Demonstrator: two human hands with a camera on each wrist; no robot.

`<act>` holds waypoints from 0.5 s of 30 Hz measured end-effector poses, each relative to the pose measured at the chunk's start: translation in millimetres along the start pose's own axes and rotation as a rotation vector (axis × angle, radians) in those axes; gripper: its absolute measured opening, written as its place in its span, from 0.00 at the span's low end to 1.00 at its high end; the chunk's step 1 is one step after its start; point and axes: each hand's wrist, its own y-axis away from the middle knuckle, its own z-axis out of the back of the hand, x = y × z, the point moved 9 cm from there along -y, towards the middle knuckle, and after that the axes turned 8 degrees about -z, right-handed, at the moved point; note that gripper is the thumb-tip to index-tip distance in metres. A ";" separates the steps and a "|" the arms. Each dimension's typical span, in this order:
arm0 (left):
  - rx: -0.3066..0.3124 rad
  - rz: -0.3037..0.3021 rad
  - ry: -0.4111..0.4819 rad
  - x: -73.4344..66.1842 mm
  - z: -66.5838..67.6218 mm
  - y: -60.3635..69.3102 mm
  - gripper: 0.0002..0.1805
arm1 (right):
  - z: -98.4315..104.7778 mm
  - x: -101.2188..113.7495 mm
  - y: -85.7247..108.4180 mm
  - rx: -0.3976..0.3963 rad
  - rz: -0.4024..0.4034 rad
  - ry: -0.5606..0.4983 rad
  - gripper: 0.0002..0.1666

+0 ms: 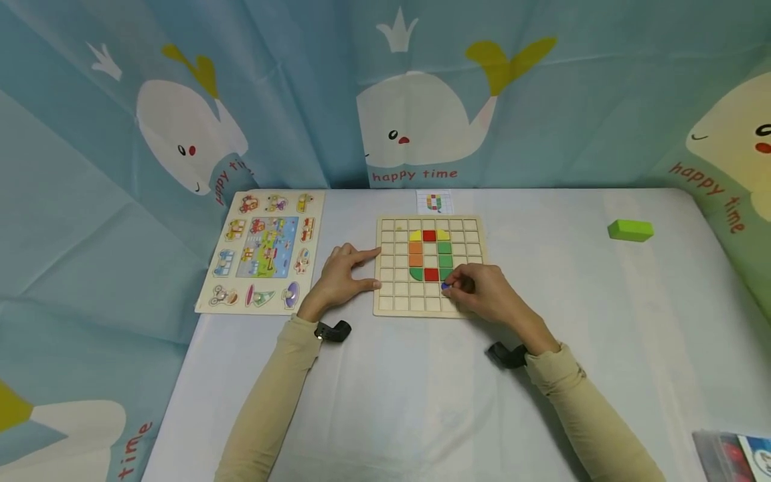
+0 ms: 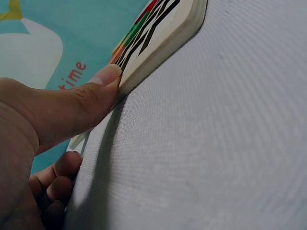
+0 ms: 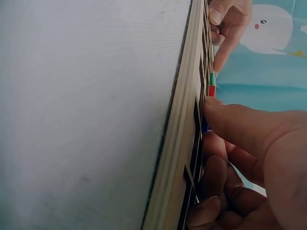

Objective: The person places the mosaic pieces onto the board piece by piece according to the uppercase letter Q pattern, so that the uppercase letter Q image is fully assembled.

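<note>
A wooden grid board (image 1: pixel 400 305) lies on the table, with yellow, red, orange and green pieces forming a ring in its cells. My left hand (image 1: pixel 340 274) is at the board's left side, thumb and index finger spread and touching the edge. In the left wrist view the thumb (image 2: pixel 91 93) presses on the board's side while the other fingers bend loosely below. Over the lower right of the grid, my right hand (image 1: pixel 488 291) pinches a small blue piece (image 1: pixel 445 286) between thumb and index finger, just below the green pieces. Its exact shape is mostly covered.
Behind the board lies a small card (image 1: pixel 434 202) printed with a coloured pattern. A picture puzzle board (image 1: pixel 217 304) sits to the left. A green block (image 1: pixel 630 230) stands far right, and a clear box (image 1: pixel 713 455) is at the lower right corner. Patterned curtains hang behind the table.
</note>
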 end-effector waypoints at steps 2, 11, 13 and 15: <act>0.004 -0.001 0.000 0.0 -0.1 -0.7 0.40 | -0.4 -1.1 -0.5 0.003 -0.004 0.003 0.04; 0.015 -0.003 -0.017 0.1 -1.8 -2.7 0.40 | 0.0 -2.2 -1.8 -0.004 -0.006 0.012 0.06; 0.016 -0.002 -0.019 0.9 -3.0 -3.4 0.40 | 1.1 -2.6 -1.7 -0.001 -0.012 0.011 0.07; 0.017 -0.005 -0.018 1.3 -4.0 -3.7 0.40 | 3.8 -4.6 -0.8 0.001 -0.026 0.008 0.07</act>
